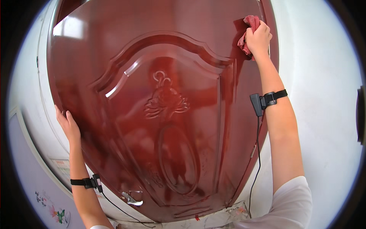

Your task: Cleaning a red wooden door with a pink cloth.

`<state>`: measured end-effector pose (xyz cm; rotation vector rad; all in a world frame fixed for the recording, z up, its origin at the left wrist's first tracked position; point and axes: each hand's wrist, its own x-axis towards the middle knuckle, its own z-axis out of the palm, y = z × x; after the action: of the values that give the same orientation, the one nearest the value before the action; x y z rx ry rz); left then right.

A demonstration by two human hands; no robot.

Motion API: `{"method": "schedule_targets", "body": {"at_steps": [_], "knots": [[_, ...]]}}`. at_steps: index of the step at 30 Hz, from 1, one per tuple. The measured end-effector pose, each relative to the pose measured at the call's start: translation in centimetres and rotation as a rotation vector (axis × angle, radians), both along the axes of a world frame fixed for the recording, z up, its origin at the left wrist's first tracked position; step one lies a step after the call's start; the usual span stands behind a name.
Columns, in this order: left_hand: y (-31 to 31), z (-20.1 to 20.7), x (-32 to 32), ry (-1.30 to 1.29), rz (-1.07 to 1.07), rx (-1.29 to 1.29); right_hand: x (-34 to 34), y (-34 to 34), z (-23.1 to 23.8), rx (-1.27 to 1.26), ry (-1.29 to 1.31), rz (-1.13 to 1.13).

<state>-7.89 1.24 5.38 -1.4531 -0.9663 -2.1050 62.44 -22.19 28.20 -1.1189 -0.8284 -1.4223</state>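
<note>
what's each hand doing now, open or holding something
Left hand: open, at the left edge of the paneled door.
Right hand: closed, holding a red cloth.

The door is dark red, glossy and upright, with light glaring off its upper left corner. A raised arched panel fills its middle, with a flower-like relief above an oval. A silver handle sits low on the left. On the upper right, near the edge, a crumpled red cloth lies against the surface under the right hand. The left hand is at the left edge; whether it touches door or frame is unclear.
</note>
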Motion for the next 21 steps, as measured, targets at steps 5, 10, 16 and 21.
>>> {"method": "schedule_targets", "body": {"at_steps": [5, 10, 16, 21], "knots": [[-1.0, 1.1, -0.1, 0.194, 0.129, 0.102, -4.2, -1.5, 0.4, 0.036, 0.010, -0.043], [-2.2, 1.2, -0.1, 0.321, 0.060, 0.206, -13.5, -4.3, 0.2, 0.066, -0.047, -0.113], [-3.4, -1.3, 1.6, 0.409, -0.244, 0.320, -27.5, -4.6, -1.4, 0.127, -0.048, -0.220], [-4.9, -1.1, 3.5, 0.340, -0.414, 0.365, -41.3, 0.3, -1.1, 0.155, -0.201, -0.132]]}}
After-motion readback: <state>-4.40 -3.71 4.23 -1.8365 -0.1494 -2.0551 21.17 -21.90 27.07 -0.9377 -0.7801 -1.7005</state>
